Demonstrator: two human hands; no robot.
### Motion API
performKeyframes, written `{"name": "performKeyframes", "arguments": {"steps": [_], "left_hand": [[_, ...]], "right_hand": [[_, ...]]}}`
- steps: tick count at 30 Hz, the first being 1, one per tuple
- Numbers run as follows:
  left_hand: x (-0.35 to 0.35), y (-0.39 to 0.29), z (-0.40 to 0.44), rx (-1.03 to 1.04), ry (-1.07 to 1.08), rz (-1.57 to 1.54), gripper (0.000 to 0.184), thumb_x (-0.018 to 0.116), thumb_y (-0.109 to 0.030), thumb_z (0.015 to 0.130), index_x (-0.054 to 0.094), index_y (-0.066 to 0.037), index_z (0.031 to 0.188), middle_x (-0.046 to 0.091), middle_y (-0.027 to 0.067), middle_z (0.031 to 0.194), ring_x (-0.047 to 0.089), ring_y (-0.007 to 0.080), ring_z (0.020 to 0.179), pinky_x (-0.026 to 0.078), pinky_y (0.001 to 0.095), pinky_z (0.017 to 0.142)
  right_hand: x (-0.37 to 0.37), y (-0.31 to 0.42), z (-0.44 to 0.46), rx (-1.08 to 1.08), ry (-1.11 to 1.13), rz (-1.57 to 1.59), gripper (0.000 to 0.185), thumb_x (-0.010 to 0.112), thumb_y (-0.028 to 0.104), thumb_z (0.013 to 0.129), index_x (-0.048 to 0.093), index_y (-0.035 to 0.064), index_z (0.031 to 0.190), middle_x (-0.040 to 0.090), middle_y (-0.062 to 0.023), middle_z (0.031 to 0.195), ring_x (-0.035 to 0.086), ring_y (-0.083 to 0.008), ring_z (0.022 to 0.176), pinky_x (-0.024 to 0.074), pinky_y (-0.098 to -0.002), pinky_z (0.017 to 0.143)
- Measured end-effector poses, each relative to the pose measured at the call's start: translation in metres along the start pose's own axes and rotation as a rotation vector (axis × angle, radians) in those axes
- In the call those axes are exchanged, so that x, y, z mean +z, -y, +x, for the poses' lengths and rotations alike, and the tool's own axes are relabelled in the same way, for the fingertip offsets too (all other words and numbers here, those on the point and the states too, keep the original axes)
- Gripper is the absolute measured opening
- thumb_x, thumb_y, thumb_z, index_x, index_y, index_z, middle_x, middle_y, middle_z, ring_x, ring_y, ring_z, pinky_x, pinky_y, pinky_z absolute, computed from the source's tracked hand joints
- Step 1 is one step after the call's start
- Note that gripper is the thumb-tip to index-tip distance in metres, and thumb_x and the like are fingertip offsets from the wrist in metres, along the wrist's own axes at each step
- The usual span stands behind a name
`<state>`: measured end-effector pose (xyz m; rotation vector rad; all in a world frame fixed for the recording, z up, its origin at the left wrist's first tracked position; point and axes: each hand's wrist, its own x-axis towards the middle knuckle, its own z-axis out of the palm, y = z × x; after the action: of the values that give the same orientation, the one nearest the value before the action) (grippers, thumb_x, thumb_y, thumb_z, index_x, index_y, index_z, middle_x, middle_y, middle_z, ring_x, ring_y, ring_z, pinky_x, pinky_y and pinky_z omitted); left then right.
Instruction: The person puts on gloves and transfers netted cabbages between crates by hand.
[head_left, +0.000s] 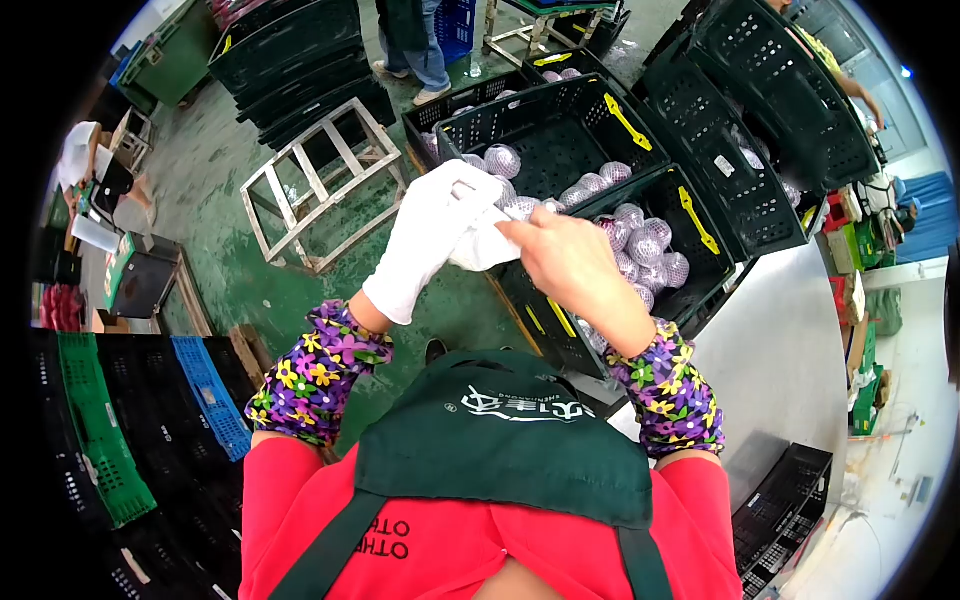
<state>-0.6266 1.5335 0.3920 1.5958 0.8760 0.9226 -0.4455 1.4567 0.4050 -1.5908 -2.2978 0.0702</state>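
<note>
The white work glove (408, 240) is on the person's left hand (445, 215), covering it down to the wrist, while the right hand (568, 252) is bare; so, of the two hands, one is covered and one is not. Between them there is a piece of loose white fabric (484, 250), which the right hand pinches at its edge with thumb and finger; whether it is a second glove, one cannot tell. The left fingers look bent, but if they grip something is not clear. Just beside the right hand, round produce in white foam nets (650, 243) fills part of a black crate with a yellow handle (699, 222). Just beyond the left hand, a larger black perforated crate (540, 145) has only some such pieces, and much of its floor is bare. Neither hand seems to hold any produce.
</note>
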Motion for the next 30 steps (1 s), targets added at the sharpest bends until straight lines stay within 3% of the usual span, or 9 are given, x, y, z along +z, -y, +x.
{"name": "performKeyframes", "arguments": {"steps": [4,6,9,13,18,24,27,28,30], "left_hand": [[0.007,0.000,0.006,0.025,0.031,0.067,0.019,0.062,-0.013,0.089,0.066,-0.003,0.105,0.066,0.0037,0.090,0.060,0.0081,0.080,0.048,0.0244,0.073],[0.008,0.004,0.007,0.029,0.050,0.032,0.019,0.062,-0.013,0.090,0.066,-0.003,0.106,0.067,0.0039,0.091,0.060,0.0085,0.080,0.048,0.0244,0.073],[0.007,0.008,0.008,-0.116,0.022,-0.184,0.019,0.061,-0.011,0.090,0.065,-0.002,0.105,0.067,0.0058,0.090,0.061,0.0100,0.080,0.049,0.0247,0.071],[0.010,0.029,0.008,-0.372,0.084,-0.503,0.017,0.056,-0.009,0.091,0.064,-0.001,0.104,0.065,0.0061,0.084,0.062,0.0115,0.074,0.050,0.0244,0.066],[0.055,0.039,-0.003,-0.348,0.184,-0.361,0.016,0.053,-0.011,0.094,0.065,-0.006,0.103,0.064,0.0035,0.085,0.060,0.0079,0.071,0.047,0.0232,0.058],[0.081,0.083,0.001,-0.042,0.138,-0.097,0.016,0.054,-0.015,0.095,0.065,-0.005,0.102,0.065,0.0058,0.089,0.060,0.0114,0.076,0.051,0.0284,0.070],[0.086,0.065,0.001,-0.175,0.109,-0.087,0.019,0.058,-0.020,0.094,0.063,-0.003,0.103,0.066,0.0083,0.090,0.063,0.0162,0.077,0.051,0.0305,0.070],[0.088,0.068,-0.003,-0.025,0.040,0.111,0.020,0.057,-0.022,0.094,0.062,-0.005,0.103,0.066,0.0074,0.091,0.064,0.0161,0.078,0.051,0.0306,0.070],[0.088,0.066,-0.013,-0.096,0.078,0.191,0.020,0.057,-0.023,0.093,0.062,-0.008,0.105,0.066,0.0058,0.091,0.064,0.0150,0.079,0.051,0.0312,0.073]], "right_hand": [[-0.002,0.004,-0.001,0.014,0.164,0.041,0.025,0.058,0.011,0.080,0.066,0.0140,0.103,0.059,-0.0101,0.076,0.063,-0.0312,0.067,0.0489,-0.0444,0.055],[-0.007,0.009,-0.002,0.057,0.204,0.061,0.024,0.060,0.010,0.077,0.067,0.0129,0.100,0.060,-0.0093,0.083,0.064,-0.0291,0.077,0.0498,-0.0415,0.062],[-0.006,0.016,-0.006,-0.089,-0.087,0.015,0.012,0.062,0.013,0.072,0.069,0.0081,0.080,0.058,-0.0061,0.097,0.052,-0.0235,0.104,0.0443,-0.0410,0.085],[0.003,0.016,-0.006,-0.507,-0.109,-0.002,0.011,0.063,0.015,0.067,0.064,0.0056,0.074,0.055,-0.0049,0.087,0.053,-0.0225,0.093,0.0437,-0.0395,0.079],[0.027,-0.010,-0.024,-0.552,0.148,0.216,0.011,0.062,0.012,0.064,0.055,0.0064,0.071,0.053,-0.0070,0.078,0.056,-0.0262,0.076,0.0452,-0.0380,0.070],[0.041,-0.062,-0.025,-0.024,0.340,0.357,0.020,0.050,0.005,0.078,0.064,0.0036,0.093,0.066,-0.0202,0.084,0.064,-0.0390,0.079,0.0497,-0.0492,0.071],[0.035,-0.053,-0.024,0.057,0.313,0.234,0.018,0.049,0.008,0.080,0.064,0.0012,0.089,0.066,-0.0213,0.083,0.063,-0.0415,0.076,0.0497,-0.0516,0.071],[0.036,-0.050,-0.026,0.088,0.326,0.168,0.018,0.050,0.009,0.080,0.063,0.0003,0.089,0.066,-0.0211,0.082,0.063,-0.0418,0.075,0.0498,-0.0520,0.070],[0.056,-0.054,-0.039,-0.063,0.264,-0.001,0.023,0.055,0.011,0.075,0.065,0.0035,0.095,0.067,-0.0141,0.094,0.063,-0.0328,0.093,0.0498,-0.0462,0.069]]}}
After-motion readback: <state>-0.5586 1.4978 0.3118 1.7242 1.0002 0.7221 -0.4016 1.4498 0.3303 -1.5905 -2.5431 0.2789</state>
